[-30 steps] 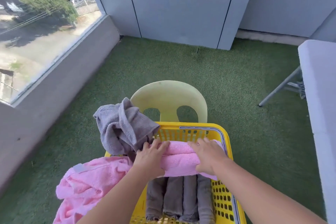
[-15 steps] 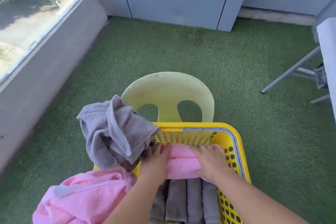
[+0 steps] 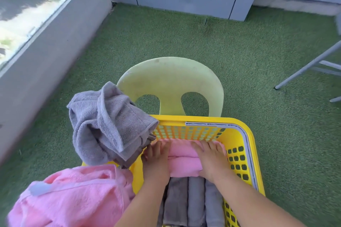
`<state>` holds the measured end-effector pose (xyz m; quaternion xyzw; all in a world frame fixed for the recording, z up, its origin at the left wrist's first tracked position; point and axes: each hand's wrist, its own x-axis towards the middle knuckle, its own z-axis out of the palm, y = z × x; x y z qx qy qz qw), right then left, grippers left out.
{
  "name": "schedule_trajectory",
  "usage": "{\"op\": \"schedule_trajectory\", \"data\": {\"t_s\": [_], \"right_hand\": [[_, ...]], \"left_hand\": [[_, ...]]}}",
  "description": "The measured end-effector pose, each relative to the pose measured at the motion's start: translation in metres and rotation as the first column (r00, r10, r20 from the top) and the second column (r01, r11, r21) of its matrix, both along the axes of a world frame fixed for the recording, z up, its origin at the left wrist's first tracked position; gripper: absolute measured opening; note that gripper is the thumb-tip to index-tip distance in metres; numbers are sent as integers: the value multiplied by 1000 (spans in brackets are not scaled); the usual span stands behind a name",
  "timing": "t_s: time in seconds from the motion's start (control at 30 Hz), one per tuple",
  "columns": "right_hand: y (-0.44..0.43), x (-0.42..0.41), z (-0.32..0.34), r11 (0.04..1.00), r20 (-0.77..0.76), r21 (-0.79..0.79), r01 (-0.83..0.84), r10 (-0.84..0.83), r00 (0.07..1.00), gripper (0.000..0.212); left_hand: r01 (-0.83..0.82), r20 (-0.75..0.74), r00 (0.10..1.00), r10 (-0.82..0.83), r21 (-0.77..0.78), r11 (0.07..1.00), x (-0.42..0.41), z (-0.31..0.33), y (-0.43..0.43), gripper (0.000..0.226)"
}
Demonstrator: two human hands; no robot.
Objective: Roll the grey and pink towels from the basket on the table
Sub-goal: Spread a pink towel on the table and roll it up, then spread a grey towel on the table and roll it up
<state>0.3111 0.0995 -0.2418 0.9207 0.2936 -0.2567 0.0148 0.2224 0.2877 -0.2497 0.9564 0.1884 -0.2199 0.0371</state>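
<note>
Left hand (image 3: 156,162) and right hand (image 3: 210,160) lie flat, fingers straight and slightly spread, pressing one rolled pink terry towel (image 3: 183,164) at the far end of the yellow perforated plastic basket (image 3: 245,134). Near end: at least three rolled grey towels (image 3: 196,202) side by side. One loose grey towel (image 3: 107,123) drapes the far-left corner; one loose pink towel (image 3: 73,199) hangs over the left edge.
</note>
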Motion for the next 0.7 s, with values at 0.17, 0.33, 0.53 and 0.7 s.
{"op": "schedule_trajectory", "data": {"t_s": [0.17, 0.33, 0.53, 0.7], "right_hand": [[-7, -9, 35, 998, 25, 53, 13, -15, 1000, 105], [1, -16, 89, 995, 36, 102, 13, -17, 999, 97], [30, -7, 183, 977, 135, 207, -57, 29, 990, 90], [50, -7, 222, 970, 195, 222, -97, 53, 979, 93]], "left_hand": [[-30, 7, 1000, 30, -33, 999, -6, 31, -5, 83], [45, 163, 986, -44, 0, 999, -18, 90, -14, 61], [232, 306, 921, -242, 69, 970, -24, 178, 2, 45], [189, 383, 897, -223, 123, 974, -36, 233, 36, 23]]}}
